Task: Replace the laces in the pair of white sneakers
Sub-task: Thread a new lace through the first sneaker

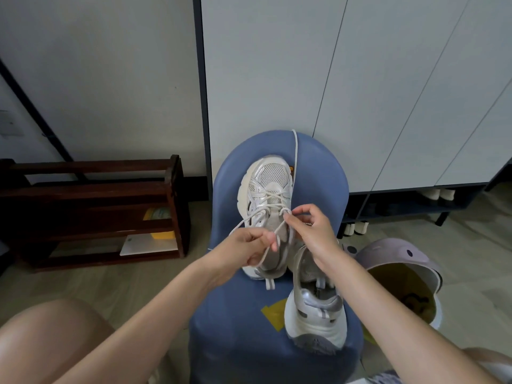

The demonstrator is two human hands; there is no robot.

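On the blue stool (318, 167) — left hand (246, 246), right hand (310, 228) pinch lace (277, 231)

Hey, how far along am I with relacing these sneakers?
Done: the far sneaker is laced across its lower eyelets. In hand: your left hand holds one lace end while your right hand pinches the lace at an upper eyelet. Left: finish its top, then check the near sneaker, whose lacing is hidden.

1. Sneaker (270, 187) at 12 o'clock on the stool: open mesh toe, glossy smooth overlays.
2. Lace (295, 151): matt woven cord.
3. Stool (318, 173): smooth matt blue.
4. Rack (91, 187) at 9 o'clock: dark glossy wood.
5. Bin (399, 256) at 3 o'clock: smooth lilac plastic.
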